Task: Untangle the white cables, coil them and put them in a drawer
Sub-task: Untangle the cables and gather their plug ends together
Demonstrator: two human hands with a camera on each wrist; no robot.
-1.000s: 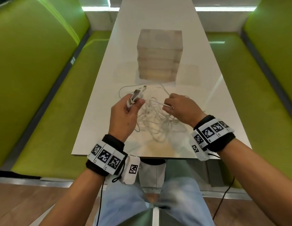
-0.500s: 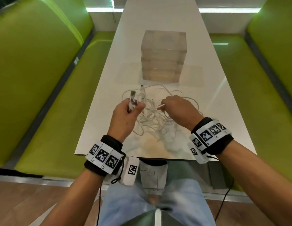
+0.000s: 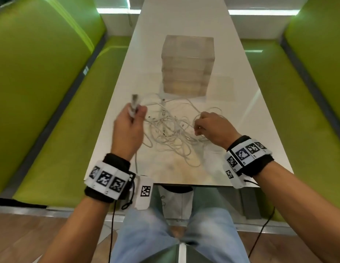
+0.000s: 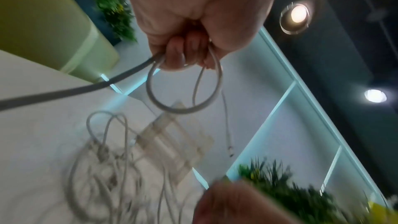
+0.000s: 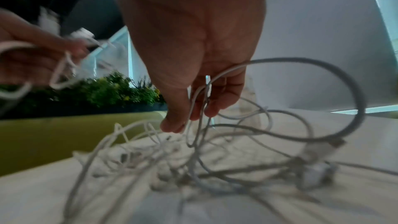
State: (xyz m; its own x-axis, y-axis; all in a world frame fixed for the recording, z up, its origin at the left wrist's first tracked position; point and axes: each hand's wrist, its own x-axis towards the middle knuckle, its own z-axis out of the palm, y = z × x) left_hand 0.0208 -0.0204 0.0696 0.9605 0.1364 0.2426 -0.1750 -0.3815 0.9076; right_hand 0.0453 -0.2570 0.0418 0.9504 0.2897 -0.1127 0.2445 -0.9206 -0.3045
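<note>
A tangle of white cables [image 3: 171,133] lies on the white table [image 3: 184,25] between my hands, blurred in the right wrist view [image 5: 193,163]. My left hand [image 3: 130,128] is raised at the tangle's left and grips a white cable with its plug end [image 3: 134,103] sticking up; the left wrist view shows a small loop [image 4: 183,88] hanging from its curled fingers [image 4: 185,52]. My right hand [image 3: 211,128] hovers at the tangle's right side, pinching cable strands [image 5: 200,108] between thumb and fingers. Behind the tangle stands a translucent drawer unit [image 3: 187,65], its drawers closed.
Green upholstered benches [image 3: 51,92] run along both sides of the table, the right one [image 3: 307,101] close to my right arm. The table's near edge [image 3: 184,185] is just above my knees. Bare tabletop extends behind the drawer unit.
My hands have moved apart: the left went left and up with its cable end, the right went right with strands. The tangle is spread wider between them.
</note>
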